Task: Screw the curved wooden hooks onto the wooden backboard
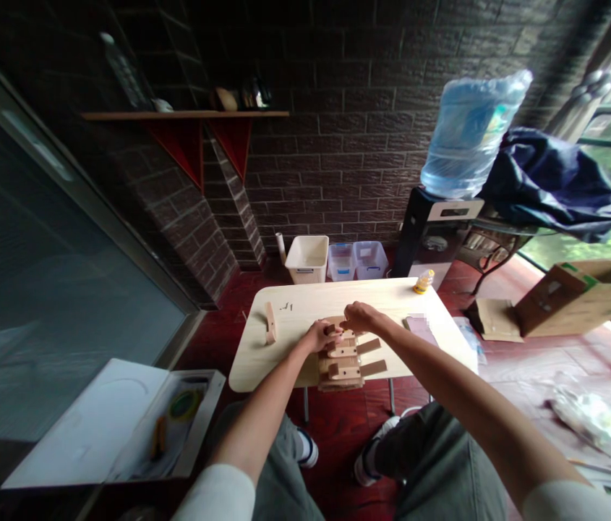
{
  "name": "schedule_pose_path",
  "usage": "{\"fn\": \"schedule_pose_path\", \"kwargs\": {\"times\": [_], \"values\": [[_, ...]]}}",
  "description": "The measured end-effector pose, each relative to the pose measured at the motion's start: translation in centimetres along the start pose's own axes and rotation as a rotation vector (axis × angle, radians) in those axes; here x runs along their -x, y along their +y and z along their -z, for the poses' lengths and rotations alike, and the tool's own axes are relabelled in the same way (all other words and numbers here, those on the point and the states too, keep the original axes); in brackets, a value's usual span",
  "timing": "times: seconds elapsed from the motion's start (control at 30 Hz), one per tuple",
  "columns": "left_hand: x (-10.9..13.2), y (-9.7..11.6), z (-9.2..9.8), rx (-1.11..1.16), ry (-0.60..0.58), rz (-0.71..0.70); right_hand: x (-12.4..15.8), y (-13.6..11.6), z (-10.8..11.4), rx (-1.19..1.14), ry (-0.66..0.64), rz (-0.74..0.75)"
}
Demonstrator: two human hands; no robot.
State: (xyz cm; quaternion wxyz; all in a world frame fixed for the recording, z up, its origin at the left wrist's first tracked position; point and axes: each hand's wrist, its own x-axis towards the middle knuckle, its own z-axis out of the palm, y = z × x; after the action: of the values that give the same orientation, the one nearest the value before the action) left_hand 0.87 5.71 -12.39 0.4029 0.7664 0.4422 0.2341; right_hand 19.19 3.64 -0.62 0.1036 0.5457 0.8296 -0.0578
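Observation:
At the near middle of the light wooden table [254, 351], several notched wooden pieces [344, 371] lie side by side on a wooden block or board [332, 386]. Slats [373, 367] stick out from them to the right. My left hand [318, 336] is closed on the end of a wooden piece [332, 330] at the far end of the row. Just beyond and to its right, my right hand [360, 317] is closed over the same assembly, with its fingers curled downward. Whatever sits in its fingertips is too small and hidden to name.
A loose wooden piece [270, 323] and small dark metal bits [286, 307] lie on the table's left. A yellow-capped bottle [423, 281] and a flat board [419, 328] are on its right. Bins [306, 259] and a water dispenser [435, 231] stand behind; an open white box [175, 427] sits left.

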Motion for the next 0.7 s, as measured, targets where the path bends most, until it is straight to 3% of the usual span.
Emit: {"fn": "schedule_pose_path", "kwargs": {"times": [0.13,0.27,0.4,0.57,0.7], "values": [[0.0,0.2,0.1,-0.011,0.005,0.03,0.2,-0.6,0.2,-0.033,-0.004,-0.051],[0.0,0.3,0.2,-0.04,-0.018,0.02,1.4,-0.4,1.8,-0.117,-0.088,0.037],[-0.1,0.3,0.4,-0.073,-0.022,-0.014,2.2,0.0,2.8,-0.044,0.003,0.096],[-0.1,0.2,0.3,-0.087,-0.023,0.017,1.3,0.1,1.3,-0.023,0.05,0.094],[0.0,0.4,0.4,-0.079,-0.015,0.012,0.5,-0.1,0.4,-0.001,0.05,-0.01]]}}
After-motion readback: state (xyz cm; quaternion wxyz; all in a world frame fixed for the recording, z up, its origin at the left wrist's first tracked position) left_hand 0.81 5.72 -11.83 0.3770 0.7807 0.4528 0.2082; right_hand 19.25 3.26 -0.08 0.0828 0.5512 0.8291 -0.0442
